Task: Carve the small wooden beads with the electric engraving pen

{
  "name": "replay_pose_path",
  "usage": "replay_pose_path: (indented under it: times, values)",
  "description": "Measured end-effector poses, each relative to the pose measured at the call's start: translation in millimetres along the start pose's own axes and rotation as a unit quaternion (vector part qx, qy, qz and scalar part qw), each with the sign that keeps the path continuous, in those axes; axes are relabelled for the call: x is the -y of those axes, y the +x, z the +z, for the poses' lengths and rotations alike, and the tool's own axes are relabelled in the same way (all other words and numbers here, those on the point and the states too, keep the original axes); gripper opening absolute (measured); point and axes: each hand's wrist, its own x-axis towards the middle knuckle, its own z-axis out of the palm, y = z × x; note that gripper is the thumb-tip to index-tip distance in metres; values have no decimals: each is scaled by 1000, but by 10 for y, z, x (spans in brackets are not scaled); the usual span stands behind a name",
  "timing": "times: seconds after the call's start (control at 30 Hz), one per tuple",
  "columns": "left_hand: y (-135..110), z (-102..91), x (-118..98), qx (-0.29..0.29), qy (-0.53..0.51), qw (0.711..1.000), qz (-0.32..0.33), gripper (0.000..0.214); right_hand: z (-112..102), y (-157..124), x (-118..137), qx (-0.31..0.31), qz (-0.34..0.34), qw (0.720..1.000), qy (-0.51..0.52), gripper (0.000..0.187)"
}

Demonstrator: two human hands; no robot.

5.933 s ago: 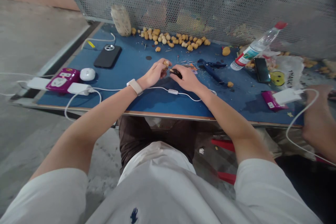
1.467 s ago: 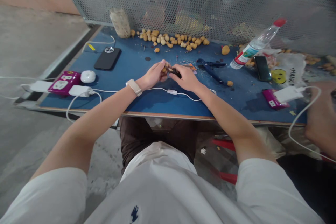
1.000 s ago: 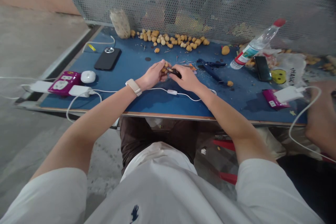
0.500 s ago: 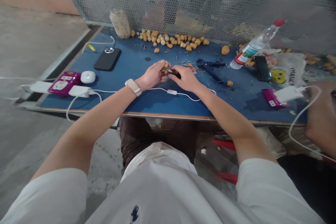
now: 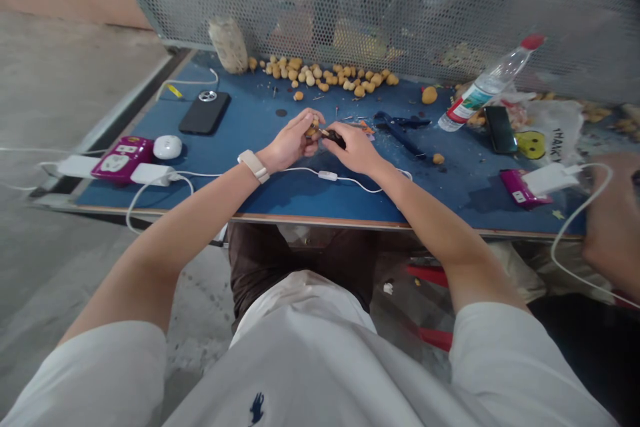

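Above the middle of the blue table, my left hand has its fingers closed round a small yellow-brown lumpy piece, partly hidden by the fingers. My right hand grips the black handle of a small hand tool. The tool's thin metal end meets the piece at the left fingertips; its exact kind is too small to tell. Just right of my right hand lie an orange scrap and blue-handled pliers.
Several yellow-brown lumps line the mesh panel, beside a jar. A phone and purple power strip lie left. Right are a bottle, another phone and another person's arm. A white cable crosses in front.
My left fingers have shifted slightly round the lumpy piece, and the tool's tip has moved a little against it. The rest of the table looks the same.
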Motion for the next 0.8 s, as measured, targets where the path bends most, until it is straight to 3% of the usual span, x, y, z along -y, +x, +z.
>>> replay_pose_path:
  times: [0.63,0.8]
  values:
    - [17,-3,29,-6,51,998,28,38,-1,0,9,14,-7,1000,-16,39]
    - [43,-24,49,-2,51,998,28,40,-13,2,15,-9,-10,1000,-1,37]
